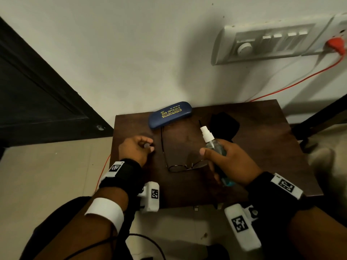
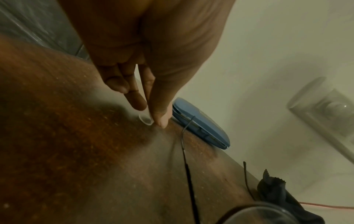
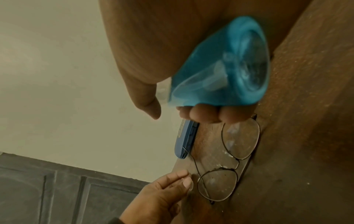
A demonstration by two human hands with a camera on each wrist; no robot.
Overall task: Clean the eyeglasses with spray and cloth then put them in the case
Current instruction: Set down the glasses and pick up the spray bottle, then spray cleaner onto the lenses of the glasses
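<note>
1. While the dark brown wooden surface [image 1: 262,147] carries everything, it stands against a pale wall with a switch panel [image 1: 272,42] and an orange plug and cord [image 1: 336,45] up at the right.
2. The blue eyeglass case [image 1: 170,115], closed and printed "SHA OPTICALS", lies at the far edge of the surface, by the wall.
3. The black cloth [image 1: 224,126] sits crumpled to the right of the case, behind the spray nozzle.
4. The right hand [image 1: 231,160] is wrapped around a clear spray bottle of blue liquid [image 1: 217,149] — fingers curled round its body, white nozzle tilted away towards the wall, its cap off — and holds it above the right lens.
5. The left hand [image 1: 134,149] rests low at the left of the surface, its thumb and fingers pinching a small clear cap [image 2: 146,119] that touches the wood.
6. The thin wire-framed eyeglasses [image 1: 187,166] lie in the middle of the surface between the two hands, temples unfolded and pointing towards the case; one temple tip reaches the case's edge. Neither hand touches them.
</note>
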